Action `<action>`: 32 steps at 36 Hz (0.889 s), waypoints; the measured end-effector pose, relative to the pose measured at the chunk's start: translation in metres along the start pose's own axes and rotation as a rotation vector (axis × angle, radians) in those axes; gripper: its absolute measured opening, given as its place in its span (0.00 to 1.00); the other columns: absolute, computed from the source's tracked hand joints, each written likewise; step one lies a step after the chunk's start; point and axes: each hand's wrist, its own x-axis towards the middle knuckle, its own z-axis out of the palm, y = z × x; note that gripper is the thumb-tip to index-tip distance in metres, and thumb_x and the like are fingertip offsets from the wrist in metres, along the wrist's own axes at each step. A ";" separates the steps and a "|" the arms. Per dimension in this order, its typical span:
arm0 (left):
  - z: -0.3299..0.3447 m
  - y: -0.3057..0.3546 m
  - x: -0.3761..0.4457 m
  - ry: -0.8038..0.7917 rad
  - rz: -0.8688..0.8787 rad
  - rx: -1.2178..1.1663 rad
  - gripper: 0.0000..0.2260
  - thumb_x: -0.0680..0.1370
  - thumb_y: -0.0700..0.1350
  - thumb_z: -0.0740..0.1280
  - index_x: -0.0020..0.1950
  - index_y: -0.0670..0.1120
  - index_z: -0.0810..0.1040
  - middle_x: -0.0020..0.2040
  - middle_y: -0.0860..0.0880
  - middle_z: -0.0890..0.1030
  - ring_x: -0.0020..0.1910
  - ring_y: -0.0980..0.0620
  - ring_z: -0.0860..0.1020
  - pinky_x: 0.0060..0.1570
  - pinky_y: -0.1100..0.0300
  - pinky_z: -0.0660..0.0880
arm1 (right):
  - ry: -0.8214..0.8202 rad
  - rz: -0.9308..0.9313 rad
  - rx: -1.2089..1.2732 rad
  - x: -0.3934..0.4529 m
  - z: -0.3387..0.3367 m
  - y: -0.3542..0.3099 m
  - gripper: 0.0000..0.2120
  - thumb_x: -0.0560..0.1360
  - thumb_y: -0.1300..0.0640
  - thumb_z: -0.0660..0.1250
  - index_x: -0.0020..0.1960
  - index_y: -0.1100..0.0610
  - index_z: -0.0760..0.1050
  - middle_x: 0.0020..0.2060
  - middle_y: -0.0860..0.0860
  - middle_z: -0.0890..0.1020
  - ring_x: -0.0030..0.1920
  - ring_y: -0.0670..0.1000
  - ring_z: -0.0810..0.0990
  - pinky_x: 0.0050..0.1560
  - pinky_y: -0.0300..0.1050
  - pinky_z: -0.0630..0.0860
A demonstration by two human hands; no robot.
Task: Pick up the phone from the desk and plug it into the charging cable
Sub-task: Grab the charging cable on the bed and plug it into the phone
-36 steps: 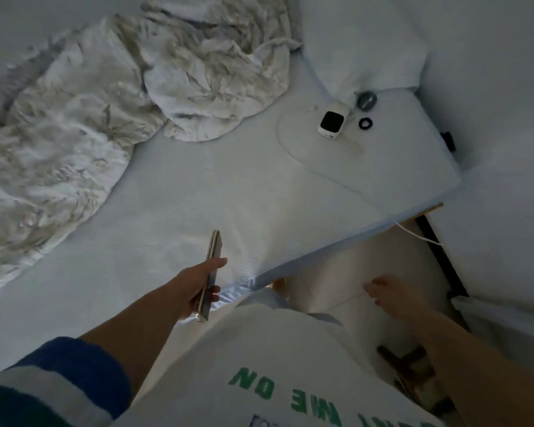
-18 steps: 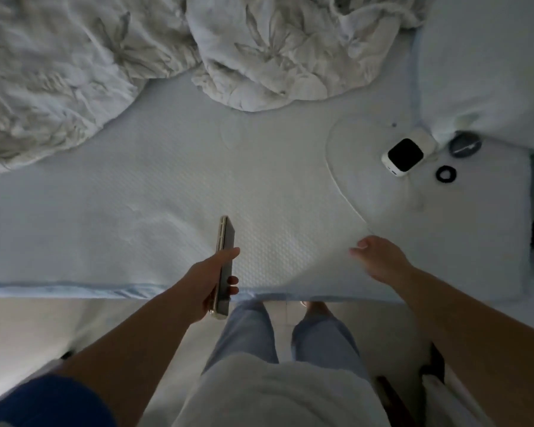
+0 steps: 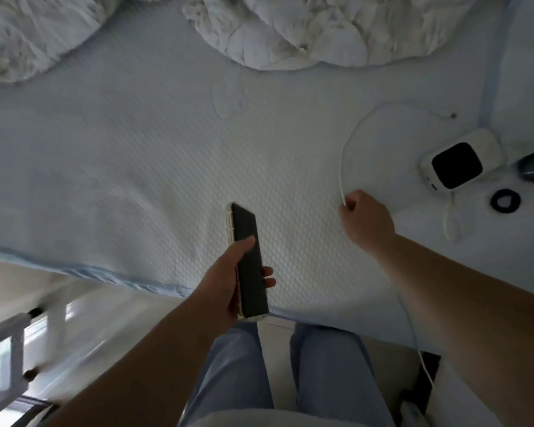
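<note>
Phone upright in left hand, thumb across screen, over mattress edge. Cable pinched in right hand, fist closed, resting on mattress; plug end far right, w/ slack looping.

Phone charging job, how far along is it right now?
Done: the phone is picked up and held in the left hand over the bed. In hand: the right hand is closed on the white charging cable, partway along it. Left: the cable's plug end lies free on the sheet, so reaching it and plugging in remain.
</note>
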 end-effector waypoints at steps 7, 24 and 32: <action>0.014 0.024 -0.022 -0.105 0.078 -0.088 0.29 0.63 0.60 0.70 0.59 0.46 0.76 0.42 0.44 0.86 0.43 0.45 0.83 0.52 0.47 0.77 | -0.081 -0.129 0.236 -0.085 -0.024 -0.016 0.04 0.74 0.52 0.62 0.41 0.50 0.70 0.32 0.43 0.74 0.34 0.46 0.74 0.31 0.36 0.63; 0.059 0.091 -0.167 -0.387 0.203 -0.289 0.29 0.67 0.61 0.65 0.58 0.42 0.77 0.51 0.41 0.79 0.56 0.41 0.78 0.59 0.40 0.73 | 0.090 -0.334 0.391 -0.277 -0.121 -0.055 0.05 0.72 0.55 0.67 0.46 0.55 0.79 0.39 0.44 0.78 0.41 0.43 0.76 0.41 0.20 0.66; 0.060 0.098 -0.207 -0.546 0.180 -0.272 0.29 0.66 0.64 0.63 0.56 0.44 0.78 0.46 0.41 0.84 0.49 0.42 0.82 0.51 0.47 0.78 | 0.096 -0.365 0.272 -0.314 -0.126 -0.066 0.07 0.73 0.51 0.65 0.48 0.53 0.79 0.43 0.47 0.80 0.44 0.44 0.74 0.45 0.30 0.65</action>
